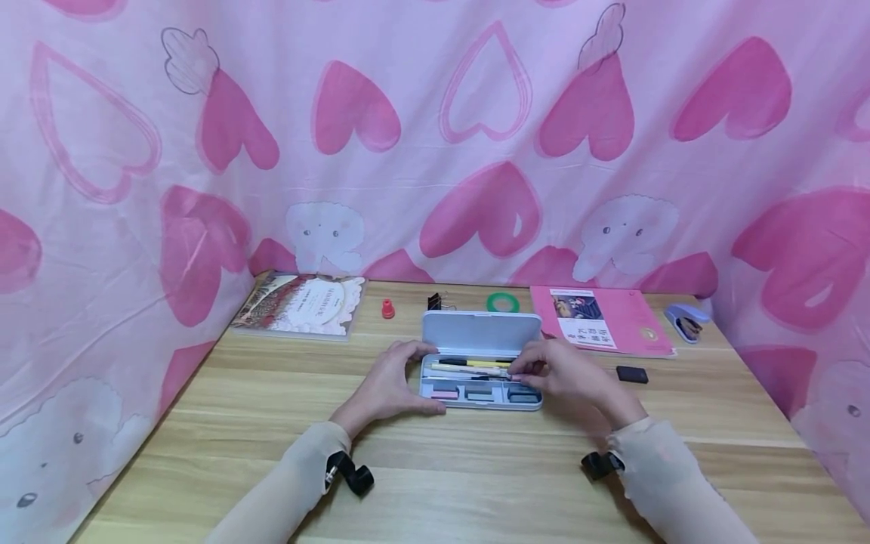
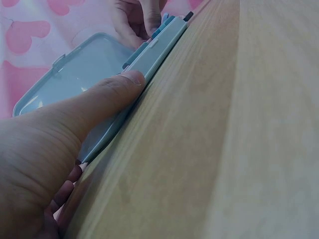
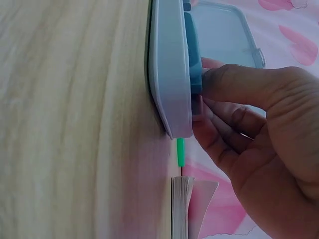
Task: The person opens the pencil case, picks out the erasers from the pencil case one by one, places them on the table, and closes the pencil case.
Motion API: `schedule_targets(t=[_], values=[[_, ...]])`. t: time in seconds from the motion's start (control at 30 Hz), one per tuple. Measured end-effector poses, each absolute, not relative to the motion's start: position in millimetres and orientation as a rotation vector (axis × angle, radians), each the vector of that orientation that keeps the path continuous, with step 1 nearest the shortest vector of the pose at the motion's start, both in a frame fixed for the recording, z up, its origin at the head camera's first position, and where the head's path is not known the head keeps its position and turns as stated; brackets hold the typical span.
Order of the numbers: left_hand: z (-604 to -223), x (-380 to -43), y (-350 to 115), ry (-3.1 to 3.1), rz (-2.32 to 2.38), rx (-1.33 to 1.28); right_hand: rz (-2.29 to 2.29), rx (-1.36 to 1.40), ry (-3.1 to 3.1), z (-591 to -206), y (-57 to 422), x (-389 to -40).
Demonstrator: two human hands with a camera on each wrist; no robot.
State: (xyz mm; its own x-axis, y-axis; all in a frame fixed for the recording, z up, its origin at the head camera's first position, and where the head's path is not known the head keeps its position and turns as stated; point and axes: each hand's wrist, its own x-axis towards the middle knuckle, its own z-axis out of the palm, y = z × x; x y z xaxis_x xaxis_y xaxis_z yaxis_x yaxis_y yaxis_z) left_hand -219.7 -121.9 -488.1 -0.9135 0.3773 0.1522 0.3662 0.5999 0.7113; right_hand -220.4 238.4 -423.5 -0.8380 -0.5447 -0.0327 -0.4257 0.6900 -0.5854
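A pale blue pencil case (image 1: 481, 404) lies on the table with its lid (image 1: 482, 332) raised. My left hand (image 1: 390, 381) grips its left end, the thumb along the front wall and the fingers behind. Inside, a yellow-and-black pencil (image 1: 489, 363) and a white pen (image 1: 451, 368) lie lengthwise in the back compartment. Small erasers, one of them pink (image 1: 445, 394), sit in the front compartments. My right hand (image 1: 560, 372) reaches into the right end, thumb and fingers bent together at the pens' ends; they pinch a pen whose tip they cover.
Behind the case are a red stamp-like piece (image 1: 387, 309), black binder clips (image 1: 435, 302) and green tape (image 1: 503, 303). An illustrated book (image 1: 299, 306) lies at the left. A pink booklet (image 1: 632, 321), a stapler (image 1: 686, 325) and a small black block (image 1: 632, 375) are at the right.
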Motion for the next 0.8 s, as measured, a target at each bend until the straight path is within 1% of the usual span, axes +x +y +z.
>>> schedule_targets(t=[0.23, 0.33, 0.5, 0.67, 0.8], values=[[-488, -219, -120, 2.792, 1.237, 0.65, -0.95, -0.833, 2.761, -411, 257, -212], [-488, -219, -120, 2.785, 1.242, 0.648, -0.952, -0.857, 2.827, -403, 276, -205], [-489, -219, -120, 2.782, 1.254, 0.651, -0.935, -0.806, 2.938, -395, 316, -192], [-489, -220, -122, 2.785, 1.26, 0.651, -0.93, -0.757, 3.066, -400, 354, -179], [-488, -219, -122, 2.779, 1.257, 0.642, -0.929, -0.739, 3.103, -410, 374, -169]])
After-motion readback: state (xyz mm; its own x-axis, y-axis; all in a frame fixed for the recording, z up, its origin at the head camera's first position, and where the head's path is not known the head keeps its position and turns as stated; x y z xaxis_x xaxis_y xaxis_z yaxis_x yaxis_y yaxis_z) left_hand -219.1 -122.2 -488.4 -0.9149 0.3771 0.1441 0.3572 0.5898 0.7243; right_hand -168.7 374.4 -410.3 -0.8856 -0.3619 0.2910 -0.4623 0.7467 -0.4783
